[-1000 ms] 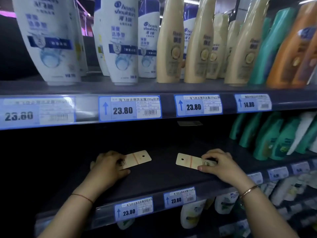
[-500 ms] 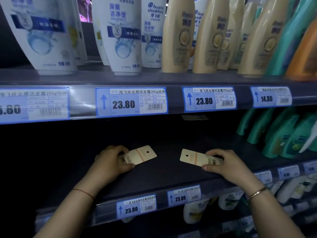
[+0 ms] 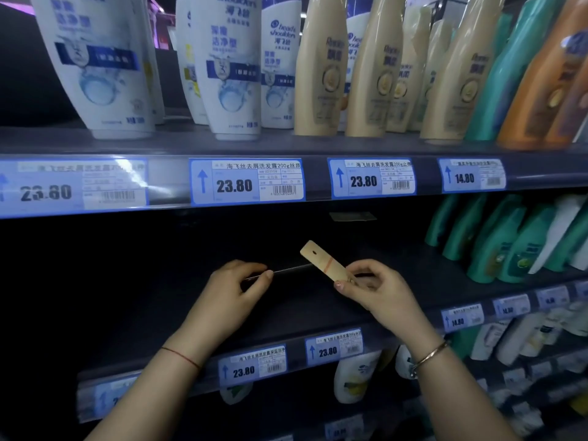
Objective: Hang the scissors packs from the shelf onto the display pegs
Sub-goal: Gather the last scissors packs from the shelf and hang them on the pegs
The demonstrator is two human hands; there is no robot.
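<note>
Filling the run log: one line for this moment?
left hand: edge-on pack | right hand: tan cardboard scissors pack, tilted | dark shelf | unhung

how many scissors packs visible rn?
2. One tan pack tilted up in the right hand; a second pack, seen edge-on as a thin line, held by the left hand. More may be hidden in the dark shelf.

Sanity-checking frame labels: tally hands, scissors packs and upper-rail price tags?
Hands: 2 (left hand, right hand)
Scissors packs: 2 (tan pack in the right; edge-on pack, only a thin line, in the left)
Upper-rail price tags: 4
Total: 8
</note>
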